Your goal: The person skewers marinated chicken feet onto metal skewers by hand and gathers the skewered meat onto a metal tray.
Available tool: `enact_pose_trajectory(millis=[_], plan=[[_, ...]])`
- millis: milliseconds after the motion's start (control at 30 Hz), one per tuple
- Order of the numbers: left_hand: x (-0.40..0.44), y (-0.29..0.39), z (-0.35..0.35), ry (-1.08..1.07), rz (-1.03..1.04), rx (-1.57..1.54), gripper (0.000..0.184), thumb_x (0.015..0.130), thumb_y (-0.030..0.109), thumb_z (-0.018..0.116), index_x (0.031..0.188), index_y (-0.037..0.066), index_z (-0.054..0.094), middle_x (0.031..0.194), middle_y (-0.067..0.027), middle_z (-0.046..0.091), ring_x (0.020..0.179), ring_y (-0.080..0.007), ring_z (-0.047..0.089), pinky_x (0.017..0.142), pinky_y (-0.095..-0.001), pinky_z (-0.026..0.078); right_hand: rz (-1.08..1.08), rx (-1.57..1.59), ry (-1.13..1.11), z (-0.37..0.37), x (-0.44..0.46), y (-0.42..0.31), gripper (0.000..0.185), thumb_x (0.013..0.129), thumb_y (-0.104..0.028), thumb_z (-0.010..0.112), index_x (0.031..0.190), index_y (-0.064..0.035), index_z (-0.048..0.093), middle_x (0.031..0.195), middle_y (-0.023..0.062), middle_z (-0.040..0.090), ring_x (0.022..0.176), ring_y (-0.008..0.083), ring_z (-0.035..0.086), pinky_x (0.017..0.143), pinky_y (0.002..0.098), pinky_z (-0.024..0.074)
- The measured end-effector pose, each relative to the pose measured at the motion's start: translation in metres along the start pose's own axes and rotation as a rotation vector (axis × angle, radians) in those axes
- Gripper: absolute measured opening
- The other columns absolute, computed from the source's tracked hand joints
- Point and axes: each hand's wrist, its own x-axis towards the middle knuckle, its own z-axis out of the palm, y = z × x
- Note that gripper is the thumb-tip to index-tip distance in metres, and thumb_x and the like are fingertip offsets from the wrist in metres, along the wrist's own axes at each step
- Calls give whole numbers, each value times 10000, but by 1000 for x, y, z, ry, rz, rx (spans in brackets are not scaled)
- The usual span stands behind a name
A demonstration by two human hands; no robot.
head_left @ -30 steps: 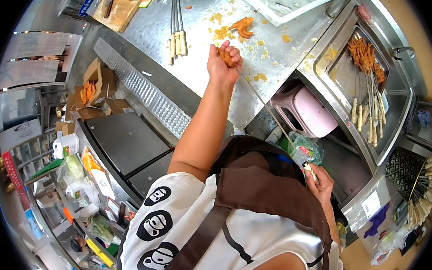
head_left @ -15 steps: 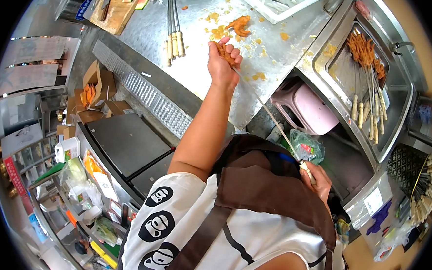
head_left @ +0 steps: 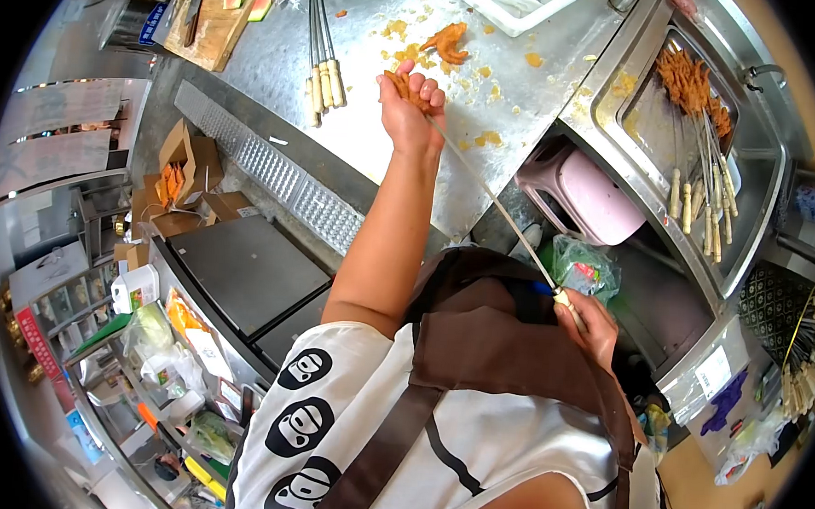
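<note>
My left hand (head_left: 409,116) is closed around an orange-brown chicken foot (head_left: 397,82) above the steel table. A long metal skewer (head_left: 493,196) runs from this fist down to my right hand (head_left: 599,331), which grips its pale wooden handle (head_left: 564,302) near my apron. Whether the skewer's tip is inside the chicken foot is hidden by my fingers. Just beyond my left hand, another chicken foot (head_left: 448,43) lies on the table among yellowish scraps. Several bare skewers (head_left: 324,82) lie to the left, handles toward me.
A steel tray (head_left: 648,143) on the right holds loaded skewers (head_left: 688,85). A white tub (head_left: 516,21) stands at the back, and a cutting board (head_left: 218,33) with a knife at the far left. Below the counter is a pink stool (head_left: 595,200). More skewers (head_left: 801,386) are bundled at far right.
My left fist has shifted slightly left, still around the chicken foot. My right hand and the skewer handle have moved a little up and left. The camera view has turned slightly.
</note>
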Motion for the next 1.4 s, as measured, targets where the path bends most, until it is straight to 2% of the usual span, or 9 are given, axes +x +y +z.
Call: enact_pose_trajectory(millis=[67,133,267,333,800,1000,1067,1400], plan=[[-1,-1,-1,-20,-4,-14,400,953,408,255,1012,56,436,661,1,349,572,-117,339,494,-239,321,-30,8,23,3,4,-1,232,733,-48,694,947,-5,615,775,110,613,663,216,586,615,276,458],[-7,-8,2,9,-72,-32,412,953,409,256,1023,48,443,657,0,344,568,-116,333,492,-238,319,35,5,-21,3,10,-9,243,732,-54,696,954,-4,613,766,106,608,659,215,583,613,283,458],[-6,-6,1,-35,-53,-22,419,953,407,257,1027,43,451,650,1,343,564,-112,334,492,-237,321,31,17,-10,3,13,-8,251,730,-60,697,962,-9,614,762,104,605,655,217,582,614,282,457],[-7,-1,7,-73,-102,-44,402,958,385,258,1030,41,453,642,5,345,556,-101,330,474,-206,319,15,-9,-3,2,14,-9,257,727,-65,701,963,-11,613,767,105,606,656,220,581,613,281,457],[-13,-10,16,-73,-139,-123,383,955,392,280,1037,63,457,621,11,338,542,-99,326,458,-206,311,55,31,17,13,18,-6,251,740,-60,677,975,-10,603,794,112,596,677,226,575,622,285,454],[-6,-3,13,5,-119,-204,338,960,370,261,882,86,426,612,4,337,515,-106,309,427,-214,298,-43,0,22,7,16,1,271,729,-56,691,981,-9,601,795,112,600,682,221,579,625,281,457],[-1,-1,8,-24,-110,-241,336,959,371,263,872,89,423,611,3,338,517,-109,315,427,-215,302,-80,-15,13,4,12,5,278,726,-57,696,983,-10,601,794,113,601,684,219,582,626,280,459],[4,-7,12,-48,-83,-248,348,957,379,275,804,110,433,599,3,343,523,-116,331,431,-221,317,92,33,-26,11,2,5,257,734,-56,690,967,-9,593,803,113,614,701,217,595,640,285,463]])
